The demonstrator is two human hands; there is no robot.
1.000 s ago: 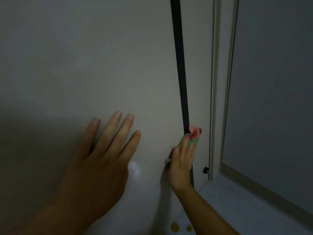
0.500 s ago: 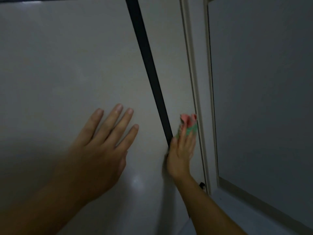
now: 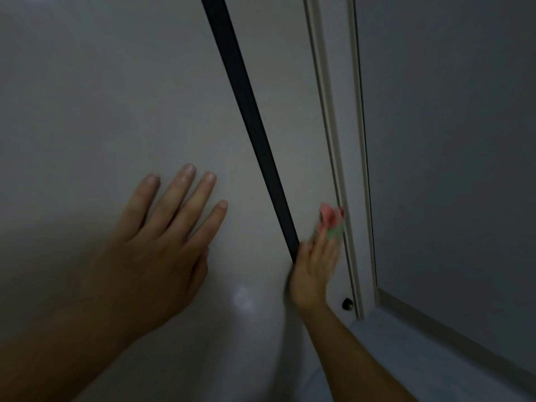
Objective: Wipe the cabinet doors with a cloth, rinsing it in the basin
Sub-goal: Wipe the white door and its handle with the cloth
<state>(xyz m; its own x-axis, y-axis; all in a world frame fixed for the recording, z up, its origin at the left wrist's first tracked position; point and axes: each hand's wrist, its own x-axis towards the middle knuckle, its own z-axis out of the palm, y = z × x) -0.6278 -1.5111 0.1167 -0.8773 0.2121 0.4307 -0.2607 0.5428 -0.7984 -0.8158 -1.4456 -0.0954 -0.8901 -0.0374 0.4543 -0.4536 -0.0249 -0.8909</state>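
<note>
The left hand [image 3: 150,256] lies flat on the pale cabinet door [image 3: 116,97] at 8 o'clock, fingers straight and slightly apart. At 4 o'clock the right hand [image 3: 314,274] presses the pink-and-green cloth [image 3: 330,221] to the door with straight, close-set fingers, just right of the dark strip [image 3: 246,111]. The cloth's tip pokes toward 12 o'clock.

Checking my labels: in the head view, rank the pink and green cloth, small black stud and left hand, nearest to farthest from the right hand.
1. Pink and green cloth: under the right hand fingers, touching.
2. Small black stud: just lower right, beside the pale frame.
3. Left hand: far left, flat on the pale cabinet door.
</note>
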